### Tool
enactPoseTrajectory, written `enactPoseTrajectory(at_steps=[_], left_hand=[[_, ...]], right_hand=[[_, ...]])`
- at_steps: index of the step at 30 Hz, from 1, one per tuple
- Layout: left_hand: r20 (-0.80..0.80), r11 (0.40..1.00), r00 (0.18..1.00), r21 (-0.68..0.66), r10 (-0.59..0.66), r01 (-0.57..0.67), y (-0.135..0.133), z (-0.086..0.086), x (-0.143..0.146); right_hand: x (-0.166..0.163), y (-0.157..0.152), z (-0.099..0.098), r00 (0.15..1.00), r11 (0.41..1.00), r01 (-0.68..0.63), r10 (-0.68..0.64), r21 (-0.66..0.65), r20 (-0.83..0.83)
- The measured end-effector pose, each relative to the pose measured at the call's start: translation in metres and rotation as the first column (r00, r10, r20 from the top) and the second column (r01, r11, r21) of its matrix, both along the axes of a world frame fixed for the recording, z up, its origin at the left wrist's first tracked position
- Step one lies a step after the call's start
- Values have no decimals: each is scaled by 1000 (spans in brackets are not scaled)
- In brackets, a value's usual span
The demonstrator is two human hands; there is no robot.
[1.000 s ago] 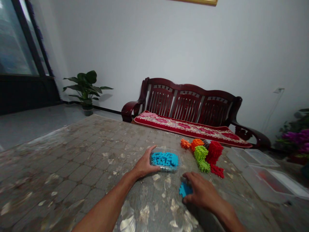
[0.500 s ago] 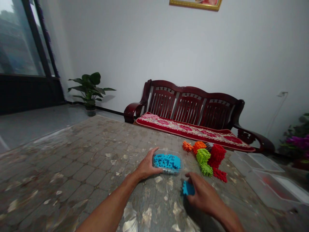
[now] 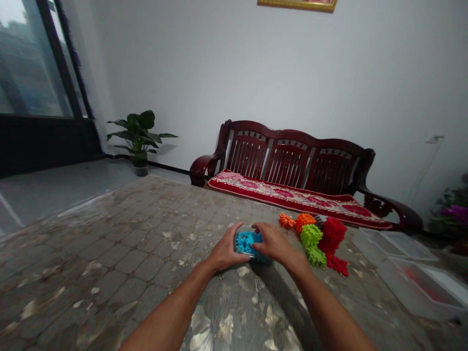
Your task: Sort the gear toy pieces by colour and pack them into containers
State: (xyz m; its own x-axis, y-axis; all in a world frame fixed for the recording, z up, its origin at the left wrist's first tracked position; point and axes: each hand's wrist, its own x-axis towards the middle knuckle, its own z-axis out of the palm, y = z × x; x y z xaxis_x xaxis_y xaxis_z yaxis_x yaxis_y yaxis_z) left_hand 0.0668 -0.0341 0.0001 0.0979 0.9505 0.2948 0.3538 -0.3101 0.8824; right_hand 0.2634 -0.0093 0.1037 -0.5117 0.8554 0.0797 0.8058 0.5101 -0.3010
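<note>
A small clear plastic box [image 3: 251, 256] stands on the patterned tabletop, filled with blue interlocking toy blocks [image 3: 244, 241]. My left hand [image 3: 224, 251] is wrapped around the box's left end, thumb along the near side. Over the right end lies my right hand [image 3: 274, 243], its thumb and fingers closing on blue blocks at the top of the box; the hand hides that end, so the exact piece gripped is partly covered. To the right sit clusters of joined blocks: orange [image 3: 304, 222], lime green [image 3: 312, 243] and red [image 3: 333, 236].
Translucent plastic containers [image 3: 420, 287] stand at the table's right edge, one with something red inside. Behind the table [image 3: 146, 234] is a dark wooden bench [image 3: 285, 161] with a red patterned cushion. A potted plant [image 3: 139, 141] stands at the far left.
My right hand has moved up and left from the tabletop, carrying a flat blue block piece to the box. My left hand still holds the box.
</note>
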Motion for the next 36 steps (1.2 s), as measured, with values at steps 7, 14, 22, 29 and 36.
enactPoseTrajectory(at_steps=[7, 14, 22, 29, 36], left_hand=[[14, 1000, 1000, -13, -8, 8, -1, -1, 1], [-7, 1000, 1000, 2, -1, 1, -1, 1, 2], [-72, 998, 997, 49, -24, 28, 1, -1, 1], [-156, 998, 987, 48, -38, 47, 4, -4, -2], [-171, 999, 984, 6, -40, 42, 2, -2, -1]], right_hand=[[12, 0, -18, 997, 996, 19, -12, 92, -71], [18, 6, -35, 964, 995, 47, -22, 91, -265], [72, 19, -60, 868, 975, 219, -206, -26, -451], [72, 8, -45, 975, 987, 137, -121, 77, -184], [70, 9, -39, 981, 989, 127, -115, 70, -155]])
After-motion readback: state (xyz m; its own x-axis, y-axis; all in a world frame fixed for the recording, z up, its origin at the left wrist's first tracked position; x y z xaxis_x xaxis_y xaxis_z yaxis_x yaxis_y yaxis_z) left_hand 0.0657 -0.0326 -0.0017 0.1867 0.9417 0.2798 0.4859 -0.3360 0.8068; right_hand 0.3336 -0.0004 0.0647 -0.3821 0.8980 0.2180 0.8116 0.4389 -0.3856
